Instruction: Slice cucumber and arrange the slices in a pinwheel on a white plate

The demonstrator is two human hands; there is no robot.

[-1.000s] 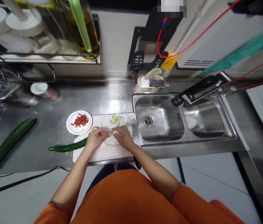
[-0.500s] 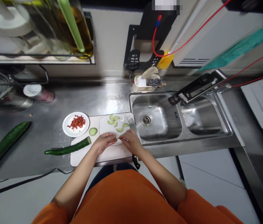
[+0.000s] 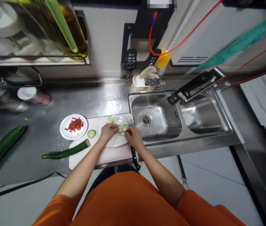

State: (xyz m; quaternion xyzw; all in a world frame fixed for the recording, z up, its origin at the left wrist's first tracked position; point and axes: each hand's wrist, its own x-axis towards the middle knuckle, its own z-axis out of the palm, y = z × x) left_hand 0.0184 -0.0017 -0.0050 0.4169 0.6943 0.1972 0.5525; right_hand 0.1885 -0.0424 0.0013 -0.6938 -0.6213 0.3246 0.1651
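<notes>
A white plate [image 3: 107,142] lies on the white cutting board [image 3: 77,157], bearing several thin half-round cucumber slices [image 3: 113,120]. Over the plate, my left hand [image 3: 108,131] has its fingers pinched at the edge of a cucumber slice [image 3: 119,129]. My right hand [image 3: 134,137] is closed, thumb and fingertips on a pale slice at the plate's right side, partly hidden by the fingers. Left of the plate are a cut cucumber piece [image 3: 91,134] and a part-cut cucumber [image 3: 68,152]. Below my right hand a knife [image 3: 135,159] shows its black handle past the board's edge.
A small white plate [image 3: 62,131] of chopped red pieces stands left of the board. A whole cucumber [image 3: 2,149] lies at far left. To the right is a double sink [image 3: 157,117] with a faucet [image 3: 187,89]; a scrubber holder [image 3: 142,86] stands behind it.
Both hands have moved up and forward from the plate's near edge, where they met around a slice. They are now apart, near the slices at the plate's right side. The view shifted slightly.
</notes>
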